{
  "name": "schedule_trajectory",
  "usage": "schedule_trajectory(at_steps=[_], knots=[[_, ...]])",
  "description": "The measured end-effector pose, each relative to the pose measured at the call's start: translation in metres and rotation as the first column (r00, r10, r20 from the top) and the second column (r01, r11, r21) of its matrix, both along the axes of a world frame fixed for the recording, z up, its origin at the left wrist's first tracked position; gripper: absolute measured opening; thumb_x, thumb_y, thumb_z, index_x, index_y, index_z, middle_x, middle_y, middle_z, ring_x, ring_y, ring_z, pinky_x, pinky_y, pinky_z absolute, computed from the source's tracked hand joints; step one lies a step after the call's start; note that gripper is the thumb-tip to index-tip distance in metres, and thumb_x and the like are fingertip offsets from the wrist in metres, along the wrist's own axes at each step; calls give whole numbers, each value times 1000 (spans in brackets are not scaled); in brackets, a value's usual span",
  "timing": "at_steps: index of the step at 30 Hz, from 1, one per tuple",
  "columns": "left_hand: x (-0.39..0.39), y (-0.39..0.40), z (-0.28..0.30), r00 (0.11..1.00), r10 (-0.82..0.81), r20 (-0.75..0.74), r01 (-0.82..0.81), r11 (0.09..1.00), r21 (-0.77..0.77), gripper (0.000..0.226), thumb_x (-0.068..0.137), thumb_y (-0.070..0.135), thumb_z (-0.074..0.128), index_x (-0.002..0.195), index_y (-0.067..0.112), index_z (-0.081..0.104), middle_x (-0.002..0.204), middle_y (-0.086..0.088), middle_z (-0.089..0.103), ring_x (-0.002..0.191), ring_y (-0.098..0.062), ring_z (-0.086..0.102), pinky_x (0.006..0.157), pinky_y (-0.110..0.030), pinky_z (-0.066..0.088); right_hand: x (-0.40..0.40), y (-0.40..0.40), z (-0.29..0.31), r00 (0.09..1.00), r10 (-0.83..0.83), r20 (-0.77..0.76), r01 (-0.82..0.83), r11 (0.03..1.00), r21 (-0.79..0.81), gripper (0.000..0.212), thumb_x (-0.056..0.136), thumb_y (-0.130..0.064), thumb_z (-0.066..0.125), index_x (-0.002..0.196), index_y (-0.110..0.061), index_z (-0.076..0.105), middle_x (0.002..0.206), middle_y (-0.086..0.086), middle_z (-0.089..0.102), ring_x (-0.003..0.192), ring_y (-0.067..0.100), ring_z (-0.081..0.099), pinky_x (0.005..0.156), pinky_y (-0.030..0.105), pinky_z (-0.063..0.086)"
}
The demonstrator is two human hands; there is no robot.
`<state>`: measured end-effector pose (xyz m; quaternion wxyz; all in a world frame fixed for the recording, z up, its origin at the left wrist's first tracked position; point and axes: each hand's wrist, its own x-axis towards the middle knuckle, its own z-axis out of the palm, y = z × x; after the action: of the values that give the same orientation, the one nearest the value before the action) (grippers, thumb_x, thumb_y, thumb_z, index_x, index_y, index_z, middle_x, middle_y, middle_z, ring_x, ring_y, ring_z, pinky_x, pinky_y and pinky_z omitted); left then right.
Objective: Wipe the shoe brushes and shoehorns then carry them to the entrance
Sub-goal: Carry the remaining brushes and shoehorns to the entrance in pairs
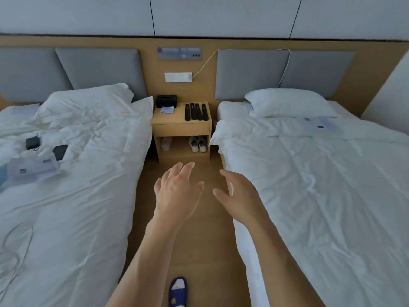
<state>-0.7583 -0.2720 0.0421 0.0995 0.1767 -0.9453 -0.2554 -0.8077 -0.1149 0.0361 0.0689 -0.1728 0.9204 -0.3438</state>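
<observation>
Several black shoe brushes and shoehorns (196, 111) lie side by side on the right half of the wooden nightstand (181, 129) between the two beds. A small blue-and-white striped cloth (166, 109) lies on the nightstand's left half, in front of a black tissue box (166, 101). My left hand (177, 193) and my right hand (238, 192) are held out over the aisle floor, well short of the nightstand, fingers spread and holding nothing.
A rumpled bed (66, 185) on the left carries dark gadgets, a cable and a pouch. The right bed (321, 185) has a pillow and papers. White shoes (197, 144) sit under the nightstand. My blue slipper (177, 291) stands in the narrow wooden aisle.
</observation>
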Motion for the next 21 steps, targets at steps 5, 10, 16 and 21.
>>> schedule_trajectory(at_steps=[5, 10, 16, 21], knots=[[-97, -55, -2, 998, -57, 4, 58, 998, -5, 60, 95, 48, 54, 150, 35, 31, 158, 2, 32, 147, -22, 27, 118, -51, 21, -84, -46, 4, 997, -81, 3, 81, 997, 6, 58, 97, -41, 59, 151, -30, 40, 155, -8, 41, 145, 13, 35, 119, 38, 30], [-181, -111, 6, 996, -83, -23, 82, 996, -31, 59, 94, 48, 56, 148, 37, 33, 156, 4, 35, 145, -22, 30, 117, -51, 23, -160, -93, 12, 988, -152, 4, 152, 988, -6, 58, 96, -43, 60, 150, -31, 40, 155, -9, 41, 144, 14, 36, 119, 38, 31], [-259, -152, -1, 993, -116, -12, 116, 993, -13, 56, 95, 45, 56, 147, 35, 36, 155, 4, 37, 145, -21, 32, 116, -50, 24, -228, -128, 3, 982, -185, 45, 185, 983, -1, 58, 96, -43, 60, 150, -32, 40, 155, -10, 41, 143, 13, 37, 119, 36, 31], [-326, -180, -13, 995, -100, 24, 100, 995, -5, 58, 95, 46, 55, 148, 35, 33, 156, 3, 35, 146, -21, 29, 117, -50, 23, -297, -157, -7, 984, -169, 59, 169, 986, 3, 58, 97, -42, 60, 150, -33, 40, 155, -10, 41, 143, 14, 37, 119, 39, 32]])
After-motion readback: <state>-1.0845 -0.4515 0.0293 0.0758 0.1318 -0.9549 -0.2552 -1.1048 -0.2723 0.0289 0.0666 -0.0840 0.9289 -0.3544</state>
